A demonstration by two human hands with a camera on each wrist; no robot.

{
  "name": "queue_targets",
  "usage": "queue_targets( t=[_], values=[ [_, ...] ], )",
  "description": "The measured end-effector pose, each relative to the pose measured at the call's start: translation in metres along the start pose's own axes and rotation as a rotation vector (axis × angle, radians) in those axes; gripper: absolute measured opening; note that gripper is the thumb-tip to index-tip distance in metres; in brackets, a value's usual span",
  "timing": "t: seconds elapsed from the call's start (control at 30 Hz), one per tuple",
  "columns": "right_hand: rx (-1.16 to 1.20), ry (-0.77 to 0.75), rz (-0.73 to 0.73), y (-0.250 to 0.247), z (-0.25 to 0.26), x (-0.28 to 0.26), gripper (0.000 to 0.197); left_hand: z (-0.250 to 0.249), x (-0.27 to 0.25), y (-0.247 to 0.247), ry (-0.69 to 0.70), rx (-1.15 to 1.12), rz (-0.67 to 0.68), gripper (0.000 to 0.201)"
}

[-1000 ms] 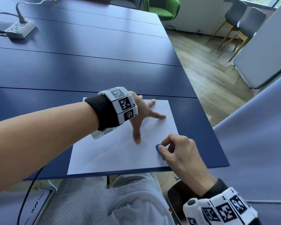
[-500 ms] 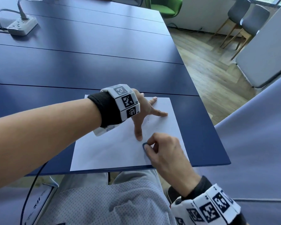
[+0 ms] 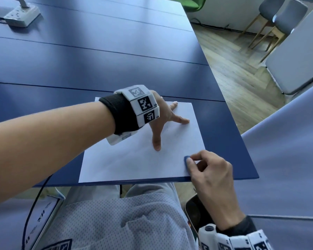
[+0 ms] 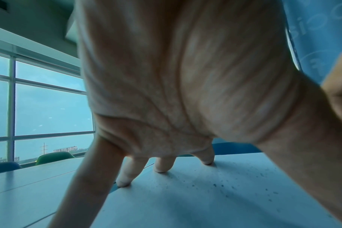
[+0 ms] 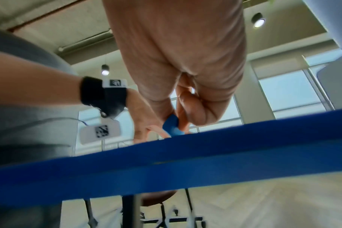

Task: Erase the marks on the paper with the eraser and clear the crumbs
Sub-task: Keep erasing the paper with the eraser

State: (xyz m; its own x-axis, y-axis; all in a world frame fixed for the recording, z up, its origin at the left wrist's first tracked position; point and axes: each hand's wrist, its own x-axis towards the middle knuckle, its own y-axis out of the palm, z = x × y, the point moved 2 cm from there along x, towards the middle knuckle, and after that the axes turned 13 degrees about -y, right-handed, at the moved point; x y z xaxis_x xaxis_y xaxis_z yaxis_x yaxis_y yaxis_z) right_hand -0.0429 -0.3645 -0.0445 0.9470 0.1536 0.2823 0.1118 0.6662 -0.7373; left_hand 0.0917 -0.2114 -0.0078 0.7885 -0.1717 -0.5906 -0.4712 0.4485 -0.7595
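Note:
A white sheet of paper (image 3: pixel 134 159) lies at the near edge of the blue table (image 3: pixel 98 60). My left hand (image 3: pixel 163 123) presses it flat, fingers spread straight on the sheet's upper right part. My right hand (image 3: pixel 206 170) pinches a small blue eraser (image 3: pixel 186 158) between thumb and fingers, its end on the paper's lower right corner. The right wrist view shows the eraser (image 5: pixel 172 126) held just above the table edge. Dark eraser crumbs (image 4: pixel 244 185) are scattered on the paper (image 4: pixel 185 200) to the right of my spread left fingers (image 4: pixel 160 166).
A white power strip (image 3: pixel 22 14) with a cable sits at the table's far left. Grey chairs (image 3: pixel 278 18) and a grey panel stand on the wooden floor to the right. My lap in grey mesh cloth (image 3: pixel 125 222) is below the table edge.
My right hand with the eraser went left toward the left thumb half a second ago, and has come back right to the paper's lower right corner. The left hand has stayed pressing.

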Motion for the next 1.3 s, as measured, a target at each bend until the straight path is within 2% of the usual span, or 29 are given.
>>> queue_targets(
  t=[0.1,0.27,0.43,0.6,0.7,0.83,0.97,1.03,1.2,1.3],
  values=[
    [0.042,-0.012,0.081,0.01,0.014,-0.016,0.009,-0.001,0.002,0.001,0.001,0.003,0.001,0.13],
    [0.023,0.049,-0.057,0.003,0.002,-0.006,0.011,-0.002,0.0,0.001,-0.006,0.01,0.002,0.129],
    [0.049,-0.026,0.067,0.019,0.025,-0.014,0.012,-0.002,0.0,0.001,-0.005,0.007,-0.001,0.13],
    [-0.003,0.066,-0.041,-0.023,-0.003,-0.015,0.007,0.0,-0.003,0.002,-0.005,0.002,-0.021,0.129],
    [-0.048,0.053,-0.076,-0.026,-0.009,-0.011,0.005,-0.004,-0.007,0.001,0.042,0.013,-0.068,0.124],
    [-0.077,0.009,-0.034,-0.012,-0.009,0.003,0.007,-0.011,-0.008,0.006,0.139,-0.028,-0.103,0.111],
    [-0.143,0.008,-0.005,-0.012,-0.025,0.029,0.01,-0.013,-0.011,0.013,0.103,-0.065,-0.041,0.123],
    [-0.165,0.012,0.023,-0.015,-0.032,0.039,0.011,-0.016,-0.012,0.014,0.102,-0.057,-0.054,0.127],
    [-0.158,-0.054,0.176,-0.02,-0.027,0.041,0.01,-0.023,-0.012,0.014,0.1,-0.015,-0.028,0.128],
    [-0.21,-0.069,0.155,-0.027,-0.035,0.055,0.011,-0.026,-0.012,0.014,0.086,-0.023,-0.01,0.13]
  ],
)
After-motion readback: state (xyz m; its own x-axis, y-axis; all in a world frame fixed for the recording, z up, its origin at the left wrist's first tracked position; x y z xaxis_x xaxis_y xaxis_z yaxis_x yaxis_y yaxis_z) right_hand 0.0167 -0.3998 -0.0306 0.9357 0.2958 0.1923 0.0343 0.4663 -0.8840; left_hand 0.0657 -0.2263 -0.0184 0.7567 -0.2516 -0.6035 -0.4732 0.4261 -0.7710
